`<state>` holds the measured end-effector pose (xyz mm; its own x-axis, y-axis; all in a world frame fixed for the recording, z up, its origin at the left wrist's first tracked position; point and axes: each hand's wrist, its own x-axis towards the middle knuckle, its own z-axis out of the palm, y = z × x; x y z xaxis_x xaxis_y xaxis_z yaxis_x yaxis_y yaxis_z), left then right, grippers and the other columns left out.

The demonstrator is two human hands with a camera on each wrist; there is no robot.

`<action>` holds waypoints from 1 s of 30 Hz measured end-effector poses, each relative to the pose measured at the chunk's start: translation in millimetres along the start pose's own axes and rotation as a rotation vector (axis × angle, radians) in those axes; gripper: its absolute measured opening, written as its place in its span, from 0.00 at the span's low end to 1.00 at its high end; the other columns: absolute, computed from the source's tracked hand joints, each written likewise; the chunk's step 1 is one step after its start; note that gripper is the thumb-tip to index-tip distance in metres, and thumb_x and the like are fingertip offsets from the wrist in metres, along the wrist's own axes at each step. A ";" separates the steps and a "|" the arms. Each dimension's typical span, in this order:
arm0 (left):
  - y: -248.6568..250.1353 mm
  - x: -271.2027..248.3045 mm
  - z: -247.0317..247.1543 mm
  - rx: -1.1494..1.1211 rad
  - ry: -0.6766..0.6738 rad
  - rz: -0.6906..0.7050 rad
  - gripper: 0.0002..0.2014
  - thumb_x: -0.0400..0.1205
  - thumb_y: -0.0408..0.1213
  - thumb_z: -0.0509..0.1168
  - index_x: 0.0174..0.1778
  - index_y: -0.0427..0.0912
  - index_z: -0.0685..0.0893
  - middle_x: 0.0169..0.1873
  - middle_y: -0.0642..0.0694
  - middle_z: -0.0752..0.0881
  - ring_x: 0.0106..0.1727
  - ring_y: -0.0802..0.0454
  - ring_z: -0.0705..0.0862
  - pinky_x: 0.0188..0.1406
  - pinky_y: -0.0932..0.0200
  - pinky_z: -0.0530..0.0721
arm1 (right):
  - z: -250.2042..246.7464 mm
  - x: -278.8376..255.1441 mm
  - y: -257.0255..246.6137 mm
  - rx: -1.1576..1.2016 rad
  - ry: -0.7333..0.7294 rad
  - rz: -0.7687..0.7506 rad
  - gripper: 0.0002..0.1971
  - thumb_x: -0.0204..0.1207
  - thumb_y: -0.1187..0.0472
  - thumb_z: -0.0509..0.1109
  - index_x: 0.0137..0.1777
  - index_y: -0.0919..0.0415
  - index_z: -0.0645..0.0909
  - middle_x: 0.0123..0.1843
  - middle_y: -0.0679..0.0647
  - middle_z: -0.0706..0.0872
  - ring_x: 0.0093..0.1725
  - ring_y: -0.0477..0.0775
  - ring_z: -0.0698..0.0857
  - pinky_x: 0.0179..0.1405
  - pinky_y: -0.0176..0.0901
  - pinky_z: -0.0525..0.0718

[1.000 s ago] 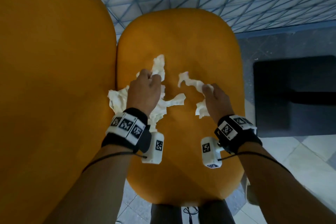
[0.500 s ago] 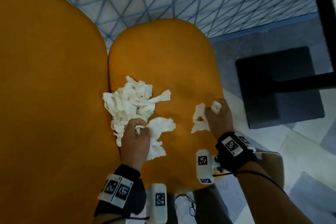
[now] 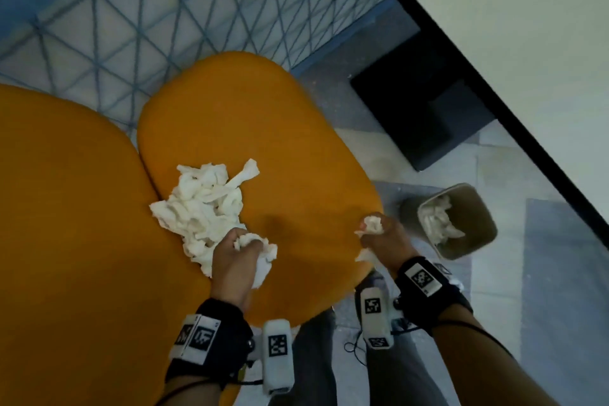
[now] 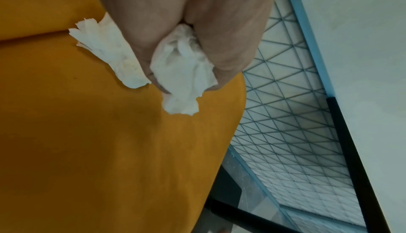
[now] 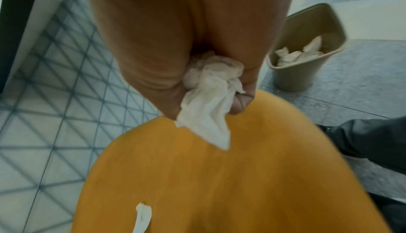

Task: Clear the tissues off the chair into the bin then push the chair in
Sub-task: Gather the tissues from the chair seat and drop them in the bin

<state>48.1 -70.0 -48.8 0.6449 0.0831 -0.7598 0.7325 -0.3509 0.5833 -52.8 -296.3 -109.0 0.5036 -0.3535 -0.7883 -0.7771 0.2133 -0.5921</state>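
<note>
An orange chair seat [image 3: 263,128] carries a heap of white tissues [image 3: 201,204] near its back edge. My left hand [image 3: 244,250] grips the near end of that heap, a wad bulging from its fist [image 4: 182,73]. At the seat's right edge my right hand [image 3: 379,234] clutches a smaller tissue wad [image 5: 211,94], lifted just above the seat. A beige bin [image 3: 461,224] stands on the floor right of the chair with tissues inside [image 5: 294,54].
The chair's orange backrest [image 3: 66,241] fills the left. A white table with a black edge [image 3: 494,76] crosses the upper right, its black base [image 3: 418,109] on the floor beyond the bin. A blue-lined rug [image 3: 164,10] lies past the chair. My dark trouser legs [image 3: 379,372] stand by the seat.
Both hands have pulled toward me with tissues: the left dragged the heap nearer, the right gathered its piece and moved to the seat's right edge. The view swung right, revealing the bin.
</note>
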 end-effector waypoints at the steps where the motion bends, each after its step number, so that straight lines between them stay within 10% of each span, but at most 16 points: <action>1: 1.2 -2.9 3.3 -0.037 -0.011 -0.026 0.05 0.77 0.24 0.66 0.46 0.35 0.79 0.36 0.41 0.83 0.38 0.45 0.83 0.44 0.52 0.80 | -8.0 -8.6 9.0 0.027 0.037 0.009 0.15 0.64 0.74 0.72 0.34 0.50 0.79 0.33 0.52 0.82 0.39 0.57 0.81 0.42 0.48 0.81; 6: 8.9 -27.9 46.0 -0.089 -0.219 -0.046 0.16 0.79 0.14 0.57 0.42 0.41 0.79 0.45 0.38 0.85 0.44 0.36 0.87 0.47 0.44 0.86 | -56.6 -43.0 62.5 0.247 0.177 0.081 0.18 0.67 0.76 0.67 0.27 0.51 0.79 0.32 0.60 0.82 0.36 0.62 0.83 0.43 0.65 0.86; 13: -4.8 -61.1 160.4 0.386 -0.441 0.009 0.09 0.81 0.26 0.59 0.39 0.43 0.79 0.34 0.43 0.85 0.25 0.53 0.74 0.16 0.65 0.63 | -130.4 -70.2 132.7 0.465 0.444 0.262 0.15 0.68 0.76 0.65 0.31 0.55 0.69 0.36 0.68 0.79 0.17 0.54 0.74 0.16 0.37 0.74; 22: -58.3 -128.9 289.0 0.782 -0.550 0.163 0.18 0.81 0.55 0.67 0.40 0.43 0.84 0.22 0.49 0.72 0.21 0.53 0.67 0.20 0.61 0.62 | -209.4 -95.9 225.6 0.553 0.466 0.273 0.13 0.75 0.46 0.72 0.42 0.56 0.79 0.19 0.48 0.83 0.16 0.42 0.77 0.12 0.27 0.69; 30: -118.2 -168.5 350.7 0.848 -0.384 0.322 0.24 0.82 0.57 0.64 0.32 0.38 0.78 0.27 0.44 0.78 0.33 0.47 0.76 0.36 0.53 0.72 | -280.0 -109.2 276.8 0.399 0.464 0.340 0.32 0.73 0.29 0.59 0.25 0.58 0.76 0.29 0.55 0.81 0.32 0.57 0.80 0.39 0.45 0.73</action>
<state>-223.7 -369.6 -90.4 0.5615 -0.3902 -0.7298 0.0379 -0.8688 0.4936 -428.7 -453.7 -140.0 -0.0257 -0.5414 -0.8404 -0.6205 0.6678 -0.4112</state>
